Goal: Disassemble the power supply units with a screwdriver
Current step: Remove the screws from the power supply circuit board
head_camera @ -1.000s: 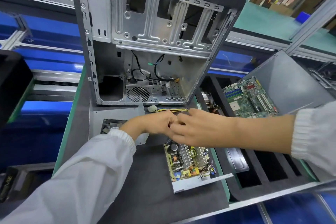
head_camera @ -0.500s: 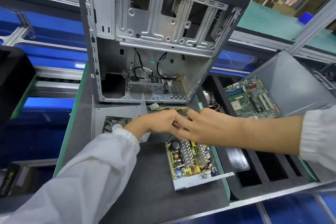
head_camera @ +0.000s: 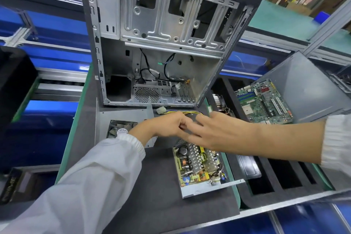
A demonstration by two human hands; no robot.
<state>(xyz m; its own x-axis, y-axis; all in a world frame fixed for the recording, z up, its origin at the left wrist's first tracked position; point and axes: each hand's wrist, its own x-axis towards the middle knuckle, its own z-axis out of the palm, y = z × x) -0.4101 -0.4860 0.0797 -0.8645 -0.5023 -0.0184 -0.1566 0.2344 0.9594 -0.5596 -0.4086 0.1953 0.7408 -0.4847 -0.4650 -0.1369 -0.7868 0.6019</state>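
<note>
Both hands meet over the opened power supply unit on the table, in front of an empty computer case.

The left hand [head_camera: 167, 125] has its fingers curled in, and the right hand [head_camera: 214, 131] lies partly over them with fingers spread and fairly straight; whether either holds anything cannot be told, as the meeting point is blurred and covered. Just below them the power supply circuit board [head_camera: 197, 165] sits in its metal tray on the dark mat [head_camera: 152, 195]. To the left lies the unit's cover with its fan [head_camera: 121, 129], whose round label reads "HK FAN" as far as it can be made out. Yellow and black wires [head_camera: 182, 113] with a white connector run behind the hands. The computer case [head_camera: 161, 34] stands upright behind; a green motherboard [head_camera: 264, 100] rests at right.
</note>
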